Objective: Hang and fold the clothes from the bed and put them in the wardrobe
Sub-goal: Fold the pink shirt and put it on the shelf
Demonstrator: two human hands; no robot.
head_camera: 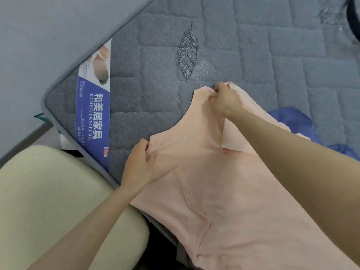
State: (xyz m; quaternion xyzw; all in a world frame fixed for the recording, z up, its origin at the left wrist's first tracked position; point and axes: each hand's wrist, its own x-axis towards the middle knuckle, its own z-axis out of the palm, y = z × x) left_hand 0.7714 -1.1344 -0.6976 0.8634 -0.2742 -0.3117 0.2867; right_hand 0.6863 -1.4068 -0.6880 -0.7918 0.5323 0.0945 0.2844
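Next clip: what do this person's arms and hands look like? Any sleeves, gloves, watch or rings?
Both arms are bare to the frame's edge: no sleeve shows on the left forearm or the right forearm. The left hand and right hand wear no gloves, and no watch, bracelet or ring is visible. No markings show.

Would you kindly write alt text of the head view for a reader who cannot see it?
The left hand and right hand grip a pale pink garment spread on a grey quilted mattress. A blue cloth lies beside it.
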